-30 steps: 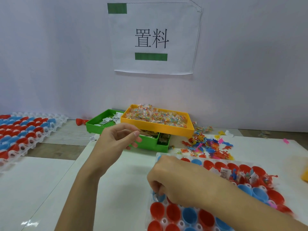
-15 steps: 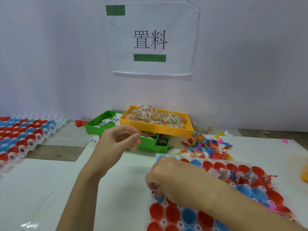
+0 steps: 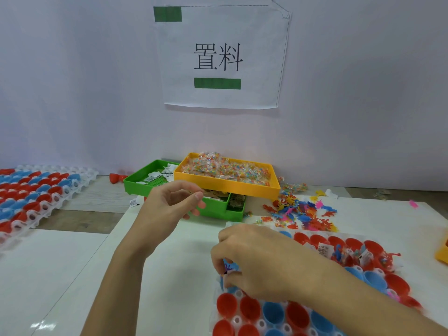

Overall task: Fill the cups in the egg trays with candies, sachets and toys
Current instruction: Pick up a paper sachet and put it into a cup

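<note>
Right hand (image 3: pixel 257 260), curled and pinching a blue toy (image 3: pixel 230 266), low over a blue cup (image 3: pixel 230 286) at the egg tray (image 3: pixel 236 320) near-left edge. Best released straight down, clear of neighbouring red cups. Left hand (image 3: pixel 169 204) loosely curled near the green bin (image 3: pixel 213 209); contents impossible to tell.

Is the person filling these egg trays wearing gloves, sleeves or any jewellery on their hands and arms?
No. Both the left hand and the right hand are bare, with no gloves, and I see no rings, watch or bracelets. Both forearms are uncovered as far as the picture shows, so no sleeve is visible. The visible left thumbnail looks short and plain.
</note>
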